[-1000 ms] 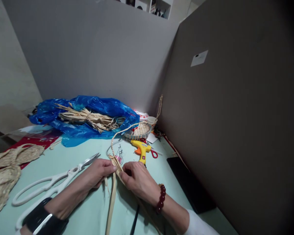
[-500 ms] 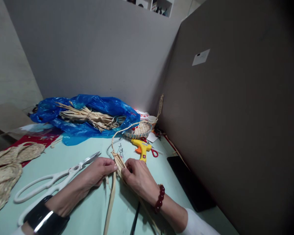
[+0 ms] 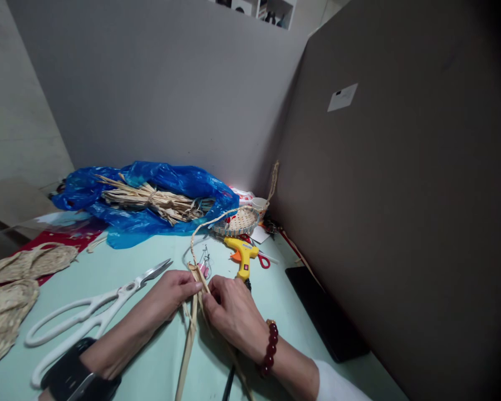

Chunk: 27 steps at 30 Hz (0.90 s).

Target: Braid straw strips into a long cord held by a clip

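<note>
My left hand (image 3: 176, 294) pinches a flat, pale straw strip (image 3: 187, 348) between thumb and fingertips. Close beside it, my right hand (image 3: 234, 311) is closed on the same straw work, its curled fingers partly hiding the strips. From the top of the held part a thin twisted straw cord (image 3: 193, 240) curves up and away toward the back. Loose strip ends hang down below both hands to the near edge of the view. White-handled scissors (image 3: 127, 289) lie with blades parted to the left, partly behind my left forearm.
A blue plastic bag (image 3: 77, 186) holds a bundle of dried straw (image 3: 150, 197) at the back. Woven straw pieces (image 3: 29, 263) lie at left. Beyond my right hand are a yellow glue gun (image 3: 245, 257) and a shallow woven basket (image 3: 244, 223). A flat black object (image 3: 323, 314) lies by the right partition.
My right hand has shifted slightly left, nearer my left hand. The straw between them, spread wider before, now looks narrower and bunched. My left hand stays almost in place.
</note>
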Each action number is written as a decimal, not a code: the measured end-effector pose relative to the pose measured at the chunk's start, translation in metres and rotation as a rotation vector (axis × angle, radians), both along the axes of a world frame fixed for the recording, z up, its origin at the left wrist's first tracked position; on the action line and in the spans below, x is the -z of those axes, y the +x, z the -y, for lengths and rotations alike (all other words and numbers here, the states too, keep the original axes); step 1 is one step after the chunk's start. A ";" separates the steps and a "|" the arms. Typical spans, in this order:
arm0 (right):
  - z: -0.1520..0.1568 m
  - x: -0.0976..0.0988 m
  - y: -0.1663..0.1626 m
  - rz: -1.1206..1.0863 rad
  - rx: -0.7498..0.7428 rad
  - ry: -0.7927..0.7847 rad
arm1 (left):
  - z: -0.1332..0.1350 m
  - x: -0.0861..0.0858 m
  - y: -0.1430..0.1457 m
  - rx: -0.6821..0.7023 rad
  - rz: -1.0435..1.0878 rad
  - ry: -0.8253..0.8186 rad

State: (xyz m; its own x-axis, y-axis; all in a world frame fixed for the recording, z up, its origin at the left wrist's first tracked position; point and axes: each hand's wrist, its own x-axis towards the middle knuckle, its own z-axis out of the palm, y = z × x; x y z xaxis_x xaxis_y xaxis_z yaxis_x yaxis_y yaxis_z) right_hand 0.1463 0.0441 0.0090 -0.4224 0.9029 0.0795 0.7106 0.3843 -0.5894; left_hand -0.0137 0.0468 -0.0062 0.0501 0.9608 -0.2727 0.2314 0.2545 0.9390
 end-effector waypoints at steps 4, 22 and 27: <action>0.000 -0.001 0.000 0.021 -0.009 -0.031 | 0.000 0.004 0.001 -0.052 -0.006 -0.010; -0.009 0.005 -0.013 -0.091 0.095 -0.044 | -0.001 0.006 0.005 -0.136 0.000 0.000; -0.008 0.004 -0.015 -0.189 0.126 -0.112 | -0.001 0.006 0.004 -0.124 0.007 -0.006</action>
State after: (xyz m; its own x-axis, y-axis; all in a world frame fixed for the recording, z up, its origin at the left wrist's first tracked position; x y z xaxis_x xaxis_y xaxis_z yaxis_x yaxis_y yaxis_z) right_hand 0.1310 0.0526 0.0054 -0.2927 0.9552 0.0428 0.6216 0.2241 -0.7506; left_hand -0.0094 0.0475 -0.0123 -0.0666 0.9581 -0.2787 0.1911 0.2864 0.9389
